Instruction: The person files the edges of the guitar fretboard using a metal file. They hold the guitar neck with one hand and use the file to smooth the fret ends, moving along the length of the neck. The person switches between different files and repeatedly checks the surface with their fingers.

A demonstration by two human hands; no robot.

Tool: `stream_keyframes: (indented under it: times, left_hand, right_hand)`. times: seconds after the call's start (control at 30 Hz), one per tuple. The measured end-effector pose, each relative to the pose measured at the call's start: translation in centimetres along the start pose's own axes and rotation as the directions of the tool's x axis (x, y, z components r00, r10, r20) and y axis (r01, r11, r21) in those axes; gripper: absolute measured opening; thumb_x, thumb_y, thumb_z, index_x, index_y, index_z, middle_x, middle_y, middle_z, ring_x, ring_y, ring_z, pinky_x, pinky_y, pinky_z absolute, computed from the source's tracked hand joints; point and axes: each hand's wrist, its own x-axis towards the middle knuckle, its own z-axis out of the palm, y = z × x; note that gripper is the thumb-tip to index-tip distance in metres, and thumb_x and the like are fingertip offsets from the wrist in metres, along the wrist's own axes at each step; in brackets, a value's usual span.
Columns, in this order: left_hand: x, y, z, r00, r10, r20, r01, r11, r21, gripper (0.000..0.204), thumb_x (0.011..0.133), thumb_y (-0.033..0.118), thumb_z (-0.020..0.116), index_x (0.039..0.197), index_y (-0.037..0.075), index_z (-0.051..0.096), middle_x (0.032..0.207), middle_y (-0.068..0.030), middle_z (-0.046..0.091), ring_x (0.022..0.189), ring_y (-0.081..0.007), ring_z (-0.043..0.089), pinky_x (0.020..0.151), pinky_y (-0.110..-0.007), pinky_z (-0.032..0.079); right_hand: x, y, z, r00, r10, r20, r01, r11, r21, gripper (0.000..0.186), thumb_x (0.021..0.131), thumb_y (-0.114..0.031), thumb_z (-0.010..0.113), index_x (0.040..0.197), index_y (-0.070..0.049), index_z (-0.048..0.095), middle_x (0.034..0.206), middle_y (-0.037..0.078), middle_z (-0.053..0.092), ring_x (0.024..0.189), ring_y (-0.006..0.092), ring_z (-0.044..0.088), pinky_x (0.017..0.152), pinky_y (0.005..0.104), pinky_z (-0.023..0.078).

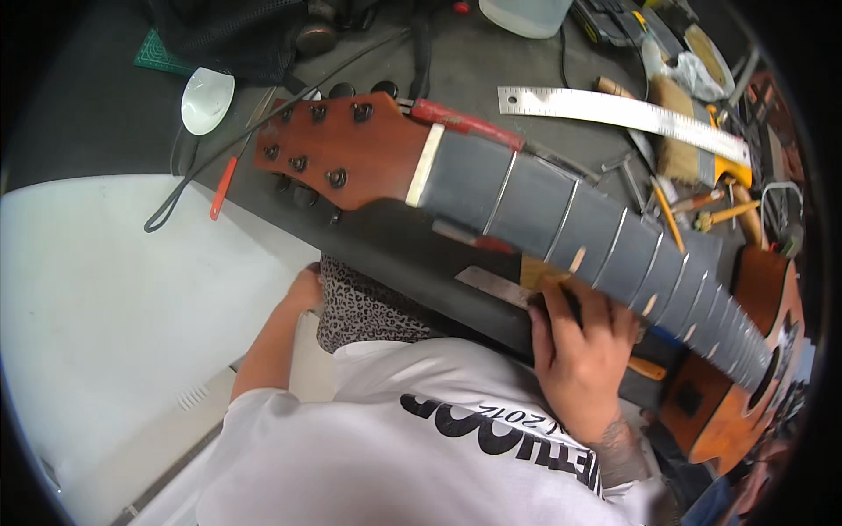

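Guitar neck (596, 230) just beyond right hand (583, 351), long axis slanting crosswise; bent grip, hold unclear. Left hand (305, 287) farther from neck, grip unclear.

The left hand (305, 290) has its fingers mostly hidden.

Spread across a dark table (474, 66): steel ruler (605, 107), broad brush (677, 159), yellow pencil (668, 216), white bowl (208, 101), slim red-handled tool (224, 189) and, at the far side, a translucent container (529, 13)
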Motion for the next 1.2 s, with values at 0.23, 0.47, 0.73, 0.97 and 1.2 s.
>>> stream_keyframes:
  times: [0.23, 0.47, 0.73, 0.97, 1.2]
  left_hand:
    - [-6.5, 6.6, -8.7, 0.862, 0.291, -0.414, -0.393, 0.901, -0.184, 0.043, 0.089, 0.015, 0.076, 0.128, 0.001, 0.065, 0.126, -0.0147, 0.069, 0.114, -0.0296, 0.066, 0.096, -0.041, 0.052]
    - [-13.9, 15.2, -12.8, 0.512, 0.709, -0.484, -0.796, 0.603, 0.041, 0.036, 0.079, 0.007, 0.082, 0.112, 0.0, 0.072, 0.113, -0.0135, 0.073, 0.105, -0.0293, 0.069, 0.092, -0.039, 0.054]
    - [-16.4, 19.3, -15.2, 0.178, 0.859, -0.481, -0.951, 0.276, 0.139, 0.041, 0.073, 0.004, 0.085, 0.111, -0.004, 0.072, 0.108, -0.0164, 0.072, 0.102, -0.0314, 0.069, 0.089, -0.038, 0.055]
    - [-16.6, 23.2, -16.0, 0.013, 0.87, -0.492, -0.955, 0.157, 0.253, 0.036, 0.077, 0.002, 0.081, 0.111, -0.004, 0.072, 0.108, -0.0175, 0.072, 0.106, -0.0334, 0.068, 0.093, -0.04, 0.053]
    - [-17.6, 27.2, -21.7, -0.18, 0.747, -0.64, -0.933, 0.077, 0.352, 0.023, 0.096, 0.006, 0.067, 0.117, -0.005, 0.07, 0.114, -0.0175, 0.073, 0.107, -0.0245, 0.069, 0.095, -0.034, 0.053]
  right_hand:
    - [-0.9, 0.6, 0.7, 0.989, -0.088, -0.119, 0.073, 0.989, -0.129, 0.031, 0.08, -0.015, 0.079, 0.11, -0.013, 0.072, 0.115, 0.006, 0.062, 0.109, 0.0317, 0.056, 0.092, 0.0459, 0.042]
    - [0.1, 0.5, 0.0, 0.996, 0.008, -0.085, -0.014, 0.998, -0.064, 0.023, 0.077, -0.009, 0.079, 0.099, -0.009, 0.073, 0.112, 0.007, 0.064, 0.111, 0.0319, 0.056, 0.095, 0.046, 0.045]
    - [2.0, 1.0, -0.9, 1.0, -0.027, -0.003, 0.027, 0.999, 0.043, 0.01, 0.077, -0.004, 0.076, 0.086, -0.004, 0.073, 0.104, 0.011, 0.063, 0.106, 0.0341, 0.057, 0.094, 0.0455, 0.046]
    - [0.4, 0.0, -2.6, 0.998, -0.029, 0.057, 0.023, 0.994, 0.105, 0.022, 0.077, -0.002, 0.077, 0.097, -0.006, 0.069, 0.092, 0.012, 0.062, 0.095, 0.0312, 0.058, 0.093, 0.0406, 0.04]
    - [6.0, 1.6, -9.3, 0.908, -0.372, -0.196, 0.328, 0.918, -0.223, 0.031, 0.098, -0.009, 0.065, 0.127, 0.001, 0.066, 0.106, 0.013, 0.069, 0.1, 0.0196, 0.065, 0.09, 0.0326, 0.049]
